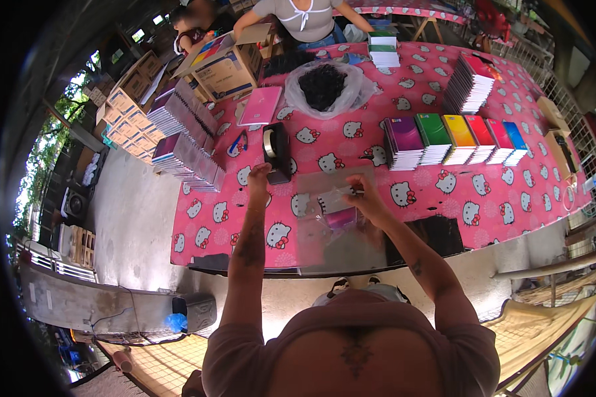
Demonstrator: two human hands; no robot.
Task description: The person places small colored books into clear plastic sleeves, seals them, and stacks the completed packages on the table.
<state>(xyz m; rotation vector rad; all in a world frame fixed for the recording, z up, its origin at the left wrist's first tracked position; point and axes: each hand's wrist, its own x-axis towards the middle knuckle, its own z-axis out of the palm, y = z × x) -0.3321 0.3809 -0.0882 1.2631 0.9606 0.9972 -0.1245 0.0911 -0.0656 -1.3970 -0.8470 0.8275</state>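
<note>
My left hand (259, 177) is beside the near end of a black tape dispenser (281, 162), its fingers pinched together; whatever they hold is too small to make out. A pale roll of tape (269, 142) sits in the dispenser. My right hand (366, 197) has its fingers curled on a clear plastic wrapper (329, 202) in front of me. Inside or under the wrapper shows a purple notebook (341, 219). They lie over a clear sheet (341, 248) at the table's near edge.
Rows of colourful spiral notebooks (437, 142) stand right, with a taller stack (470, 86) behind. More stacks (182, 142) line the left edge. A plastic bag of black material (321, 86), a pink notebook (261, 106) and an open carton (225, 69) lie farther back. A co-worker (304, 23) is across.
</note>
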